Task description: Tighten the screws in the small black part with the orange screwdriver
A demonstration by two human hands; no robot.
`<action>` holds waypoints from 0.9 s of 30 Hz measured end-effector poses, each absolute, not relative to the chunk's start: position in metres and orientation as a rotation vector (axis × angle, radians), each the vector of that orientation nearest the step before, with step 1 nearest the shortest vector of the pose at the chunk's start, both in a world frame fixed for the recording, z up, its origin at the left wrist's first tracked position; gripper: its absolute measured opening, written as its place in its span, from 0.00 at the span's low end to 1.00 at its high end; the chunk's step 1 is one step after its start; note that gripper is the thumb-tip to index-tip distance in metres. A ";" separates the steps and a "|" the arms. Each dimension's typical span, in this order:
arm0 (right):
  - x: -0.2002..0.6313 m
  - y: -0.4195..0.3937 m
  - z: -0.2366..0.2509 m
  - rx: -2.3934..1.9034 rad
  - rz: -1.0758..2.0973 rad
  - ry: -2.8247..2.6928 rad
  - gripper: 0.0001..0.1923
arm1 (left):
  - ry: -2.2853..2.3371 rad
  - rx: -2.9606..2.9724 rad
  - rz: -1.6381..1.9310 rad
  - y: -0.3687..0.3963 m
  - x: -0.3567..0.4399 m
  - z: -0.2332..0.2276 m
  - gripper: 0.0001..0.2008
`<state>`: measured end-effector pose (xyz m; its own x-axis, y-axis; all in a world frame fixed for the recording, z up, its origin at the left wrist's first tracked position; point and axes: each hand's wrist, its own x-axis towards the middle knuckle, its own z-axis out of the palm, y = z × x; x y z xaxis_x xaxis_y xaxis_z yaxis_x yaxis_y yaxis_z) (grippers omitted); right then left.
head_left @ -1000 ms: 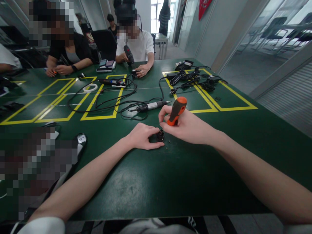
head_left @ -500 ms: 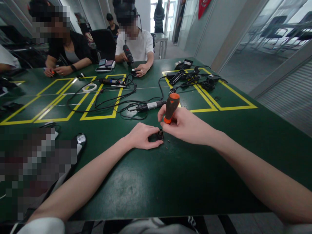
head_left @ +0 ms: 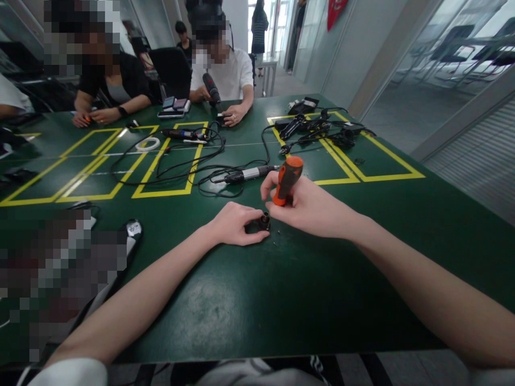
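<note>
Between the thumb and fingers of my left hand (head_left: 238,224) is a small dark round part (head_left: 264,221), gripped against the table. Just right of it, my right hand (head_left: 306,206) is closed on an orange and black screwdriver handle (head_left: 288,179), which leans with its top to the right. The shaft and tip are hidden or too small to make out. A few tiny screws (head_left: 277,233) lie on the green table beside the round part.
Ahead lie a corded electric screwdriver (head_left: 251,173) and looping black cables. A heap of black adapters (head_left: 309,128) is at the back right, within yellow tape outlines. Across the table a person holds a power screwdriver (head_left: 211,88). At left is a blurred-out flat device (head_left: 80,279).
The screwdriver handle has tilted slightly, its top shifting right. My left hand and the round part have hardly moved.
</note>
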<state>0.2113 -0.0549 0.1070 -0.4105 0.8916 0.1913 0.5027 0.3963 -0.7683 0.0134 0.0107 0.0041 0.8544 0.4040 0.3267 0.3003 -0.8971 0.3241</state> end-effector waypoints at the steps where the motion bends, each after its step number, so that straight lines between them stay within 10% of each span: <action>1: 0.211 -0.055 0.107 -1.190 0.854 -2.046 0.08 | 0.531 2.766 0.577 0.011 0.014 0.004 0.18; 27: 0.211 -0.054 0.106 -1.196 0.852 -2.027 0.06 | 0.527 2.764 0.566 0.010 0.014 0.006 0.18</action>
<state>0.2111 -0.0543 0.1061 -0.3915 0.9004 0.1897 0.4947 0.3798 -0.7817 0.0141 0.0101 0.0059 0.8575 0.4001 0.3235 0.2942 -0.8971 0.3297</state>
